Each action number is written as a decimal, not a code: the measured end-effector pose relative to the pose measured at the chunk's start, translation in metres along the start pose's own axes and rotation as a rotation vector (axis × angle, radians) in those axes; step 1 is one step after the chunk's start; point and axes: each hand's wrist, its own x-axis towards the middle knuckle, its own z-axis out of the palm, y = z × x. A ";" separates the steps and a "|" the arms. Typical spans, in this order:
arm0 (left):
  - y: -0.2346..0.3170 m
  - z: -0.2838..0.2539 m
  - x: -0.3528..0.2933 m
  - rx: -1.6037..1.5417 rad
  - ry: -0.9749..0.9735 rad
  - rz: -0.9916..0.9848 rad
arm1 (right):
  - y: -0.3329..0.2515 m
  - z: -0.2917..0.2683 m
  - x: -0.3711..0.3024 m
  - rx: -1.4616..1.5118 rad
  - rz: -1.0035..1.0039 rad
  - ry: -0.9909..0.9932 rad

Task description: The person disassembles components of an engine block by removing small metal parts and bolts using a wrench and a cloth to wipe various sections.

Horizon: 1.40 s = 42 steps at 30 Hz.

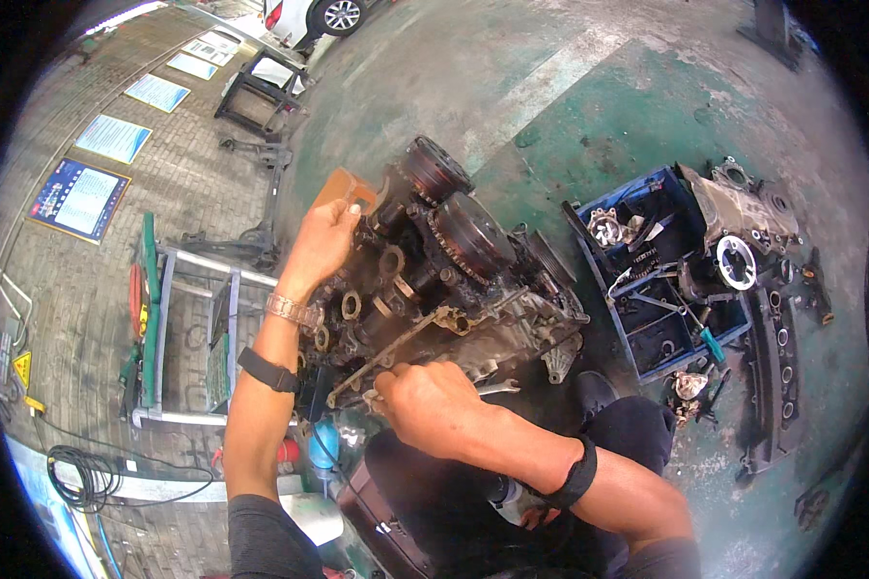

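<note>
A greasy, dark engine (396,299) stands in front of me, with a toothed round wheel (473,234) and a second round wheel (436,170) on its far side. My left hand (323,241) reaches to the far left of the engine. Its fingers pinch a flat orange-brown piece (350,187) with a cut-out. My right hand (430,407) is closed over the engine's near edge, beside a long metal rail (386,359). Whatever its fingers grip is hidden. An open-ended wrench (500,388) shows just right of that hand, its other end out of sight.
On the green floor at right sits a blue parts tray (630,333) with compartments. Beside it lie a metal cover (743,207), a silver ring (737,262) and a long dark part (770,372). A metal frame (164,328) and coiled cable (82,478) are at left.
</note>
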 end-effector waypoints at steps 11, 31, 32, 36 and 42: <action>0.007 0.001 -0.004 0.251 0.099 0.151 | -0.001 0.002 0.001 -0.009 0.008 -0.010; 0.007 0.000 -0.004 0.035 0.070 0.105 | -0.003 0.006 0.005 0.014 0.001 -0.056; 0.009 0.001 -0.004 0.109 0.093 0.030 | -0.002 0.007 0.004 0.013 0.006 -0.056; 0.013 0.004 -0.004 0.193 0.131 0.041 | -0.003 0.009 0.005 -0.016 0.016 -0.097; 0.024 0.006 -0.009 0.324 0.209 0.126 | 0.000 0.021 0.006 -0.047 0.012 -0.050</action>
